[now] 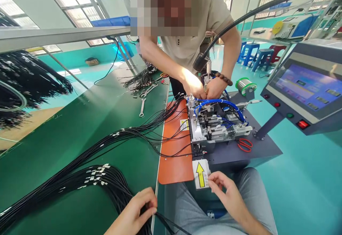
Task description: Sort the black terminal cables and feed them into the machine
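My left hand (pixel 135 210) rests at the bench's near edge, gripping several black cables from a large bundle of white-tipped black cables (pixel 98 181). My right hand (pixel 226 194) is above my lap, its fingertips at the right edge of a white label with a yellow arrow (pixel 201 173). Anything pinched there is too small to tell. This label sits at the front of a pneumatic wire-processing machine with blue tubing (pixel 213 119). Across the machine, a co-worker's hands (pixel 204 88) work at its top.
An orange mat (pixel 173 156) lies under the cables beside the machine. Metal wrenches (pixel 145 97) and another cable bunch lie on the green bench. Red scissors (pixel 244 144), a solder spool (pixel 245 86) and a control screen (pixel 307 88) stand to the right.
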`<action>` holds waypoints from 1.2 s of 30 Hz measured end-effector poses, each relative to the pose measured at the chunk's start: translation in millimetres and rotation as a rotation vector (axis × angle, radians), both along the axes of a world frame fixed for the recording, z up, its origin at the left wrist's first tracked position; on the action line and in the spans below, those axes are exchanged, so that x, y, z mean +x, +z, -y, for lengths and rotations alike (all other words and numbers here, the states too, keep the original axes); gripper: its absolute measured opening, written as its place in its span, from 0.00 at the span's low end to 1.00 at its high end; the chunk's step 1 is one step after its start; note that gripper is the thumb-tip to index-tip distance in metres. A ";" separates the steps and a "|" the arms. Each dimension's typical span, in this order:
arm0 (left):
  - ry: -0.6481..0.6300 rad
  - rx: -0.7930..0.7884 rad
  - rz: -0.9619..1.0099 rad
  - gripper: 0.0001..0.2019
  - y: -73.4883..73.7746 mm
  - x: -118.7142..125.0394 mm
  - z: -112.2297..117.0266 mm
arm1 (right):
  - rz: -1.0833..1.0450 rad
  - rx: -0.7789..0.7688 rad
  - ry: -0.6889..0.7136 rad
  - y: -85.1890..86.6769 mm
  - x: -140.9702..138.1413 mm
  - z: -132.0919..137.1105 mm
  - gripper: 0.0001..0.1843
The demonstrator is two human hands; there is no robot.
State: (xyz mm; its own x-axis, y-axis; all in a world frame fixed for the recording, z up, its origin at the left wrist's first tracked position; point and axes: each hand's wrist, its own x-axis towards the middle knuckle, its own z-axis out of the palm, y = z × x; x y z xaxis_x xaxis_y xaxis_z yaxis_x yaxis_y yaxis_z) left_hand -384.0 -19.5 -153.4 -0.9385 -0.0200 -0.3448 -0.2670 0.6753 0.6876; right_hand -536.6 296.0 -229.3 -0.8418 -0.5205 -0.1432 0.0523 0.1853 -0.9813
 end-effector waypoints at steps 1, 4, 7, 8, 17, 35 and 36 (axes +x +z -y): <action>-0.041 -0.044 0.044 0.07 0.9 2.2 -2.3 | 0.006 -0.009 -0.010 -2.6 -0.5 -1.8 0.17; -0.113 -0.168 0.099 0.08 3.0 -1.8 -11.6 | 0.021 -0.030 -0.013 -8.0 -1.5 -4.7 0.18; -0.113 -0.213 0.063 0.16 5.8 -20.5 -21.1 | 0.055 -0.060 0.005 -12.6 -1.4 -5.1 0.19; -0.106 -0.215 0.024 0.17 5.7 -29.1 -23.8 | 0.065 -0.067 0.010 -15.3 -1.5 -5.3 0.20; 0.039 -0.141 -0.302 0.20 -45.8 -90.9 -28.0 | -0.089 0.026 -0.181 -76.3 -39.9 -27.4 0.27; 0.077 0.045 -0.413 0.17 -66.0 -85.9 -7.2 | -0.677 0.353 -0.270 -178.5 -90.7 -32.9 0.20; 0.076 0.053 -0.413 0.17 -65.0 -86.0 -6.7 | -0.692 0.364 -0.258 -180.7 -89.1 -34.0 0.21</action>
